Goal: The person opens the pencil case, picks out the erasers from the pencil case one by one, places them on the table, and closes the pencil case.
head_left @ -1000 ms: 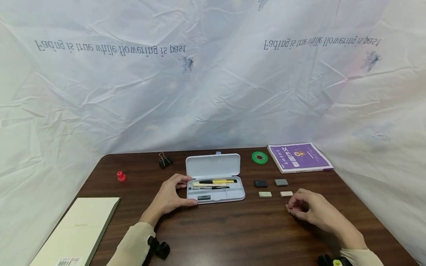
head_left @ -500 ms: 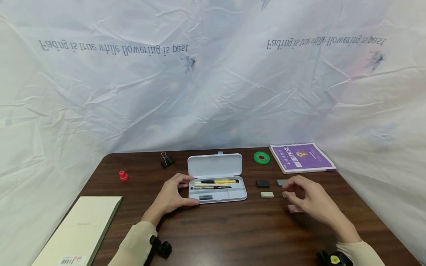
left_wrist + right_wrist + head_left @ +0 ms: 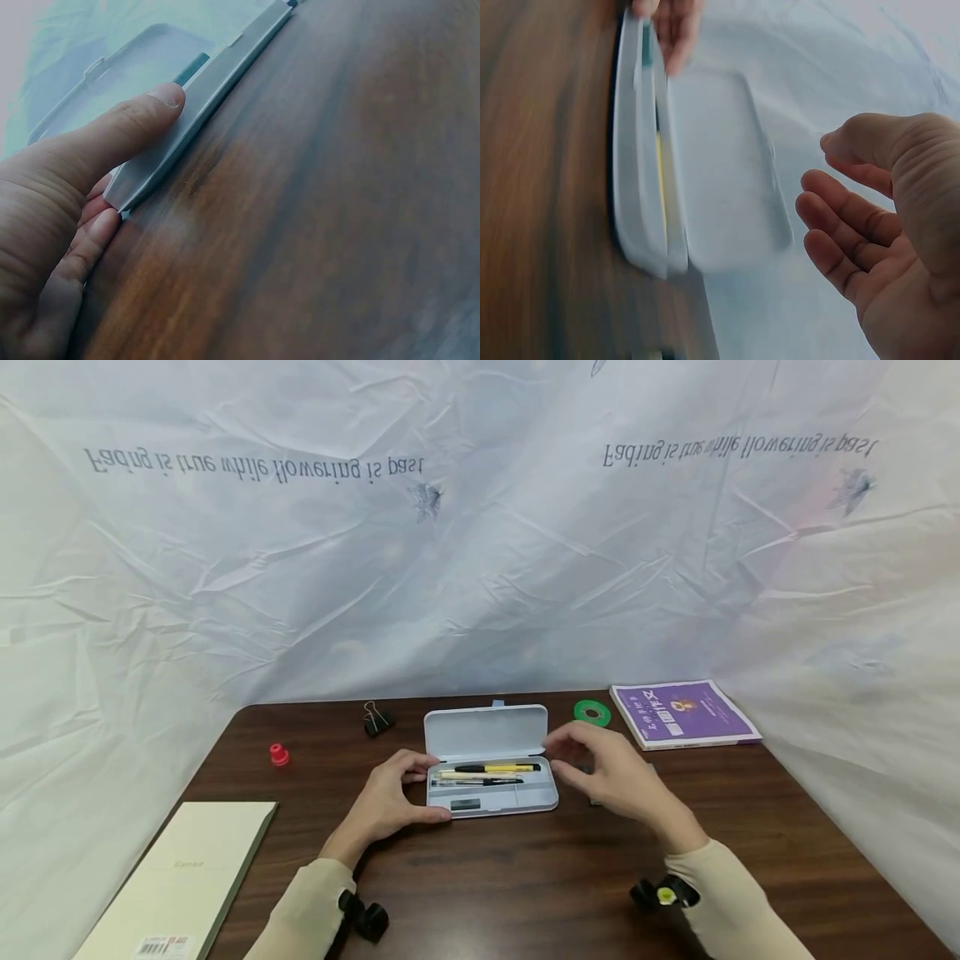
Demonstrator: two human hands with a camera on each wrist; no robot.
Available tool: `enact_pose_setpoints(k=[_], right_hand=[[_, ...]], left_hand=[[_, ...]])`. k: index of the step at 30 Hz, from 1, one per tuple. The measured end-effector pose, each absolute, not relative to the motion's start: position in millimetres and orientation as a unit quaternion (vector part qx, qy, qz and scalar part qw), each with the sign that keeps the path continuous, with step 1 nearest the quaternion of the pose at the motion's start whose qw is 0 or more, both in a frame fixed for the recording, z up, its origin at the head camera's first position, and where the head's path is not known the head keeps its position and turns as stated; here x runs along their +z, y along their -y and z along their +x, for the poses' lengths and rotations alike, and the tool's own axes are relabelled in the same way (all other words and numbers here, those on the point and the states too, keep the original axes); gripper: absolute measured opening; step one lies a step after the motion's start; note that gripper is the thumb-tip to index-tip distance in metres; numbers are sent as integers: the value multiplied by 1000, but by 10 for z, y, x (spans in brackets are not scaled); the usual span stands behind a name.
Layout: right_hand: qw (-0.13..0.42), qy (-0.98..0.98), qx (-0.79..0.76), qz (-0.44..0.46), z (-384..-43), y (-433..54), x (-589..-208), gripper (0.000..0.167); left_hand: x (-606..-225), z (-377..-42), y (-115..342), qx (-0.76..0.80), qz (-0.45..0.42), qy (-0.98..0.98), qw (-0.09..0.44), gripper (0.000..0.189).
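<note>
A white pencil case [image 3: 486,732] lies with its lid raised. Inside are a yellow-and-black pen [image 3: 498,768], slimmer pens [image 3: 480,782] and a small dark grey piece [image 3: 465,805] in the front compartment. My left hand [image 3: 388,795] grips the case's left end, thumb on the front wall and fingers around the corner in the left wrist view. My right hand [image 3: 613,770] is at the case's right end, near the lid hinge, fingers parted and slightly bent with nothing between them. It hides most of the small blocks lying behind it.
A green ring-shaped roll [image 3: 592,713] and a purple book [image 3: 684,714] lie at the back right. A black binder clip [image 3: 377,720] and a red stopper-like piece [image 3: 279,755] sit left of the case. A cream notebook [image 3: 183,868] lies front left. White sheeting [image 3: 480,568] hangs behind the table.
My right hand let go of a pinkish block beside the other small blocks, lifted off, and moved left to the case's right end. My left hand has stayed on the case.
</note>
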State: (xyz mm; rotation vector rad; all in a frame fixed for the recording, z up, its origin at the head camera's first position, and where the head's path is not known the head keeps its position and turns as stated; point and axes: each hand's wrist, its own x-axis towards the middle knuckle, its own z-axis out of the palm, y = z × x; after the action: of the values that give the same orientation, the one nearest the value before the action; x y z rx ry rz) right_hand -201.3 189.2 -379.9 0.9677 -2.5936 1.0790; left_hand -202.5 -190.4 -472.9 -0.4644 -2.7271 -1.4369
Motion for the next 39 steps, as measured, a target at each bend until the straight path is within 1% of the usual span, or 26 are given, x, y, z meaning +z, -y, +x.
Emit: enact_pose_setpoints(k=[6, 16, 19, 27, 33, 39], right_hand=[[86, 845, 365, 382, -2128, -1428, -3776, 27], [29, 837, 377, 396, -2180, -982, -3905, 22], [3, 836, 374, 402, -2170, -911, -3991, 22], [-36, 853, 327, 406, -2135, -811, -4203, 21], [-38, 861, 285, 419, -2132, -772, -4291, 18], [-34, 862, 282, 421, -2136, -767, -4299, 17]], left_hand=[[-4732, -2028, 1903, -463, -151, 873, 15, 82], [-4718, -2048, 1899, -468, -164, 868, 19, 82], [-4714, -2048, 1902, -466, -167, 868, 21, 83], [-4725, -2039, 1907, -464, -160, 871, 18, 82], [-4726, -2045, 1898, -465, -162, 870, 21, 81], [-4733, -2045, 1897, -466, -164, 869, 24, 80]])
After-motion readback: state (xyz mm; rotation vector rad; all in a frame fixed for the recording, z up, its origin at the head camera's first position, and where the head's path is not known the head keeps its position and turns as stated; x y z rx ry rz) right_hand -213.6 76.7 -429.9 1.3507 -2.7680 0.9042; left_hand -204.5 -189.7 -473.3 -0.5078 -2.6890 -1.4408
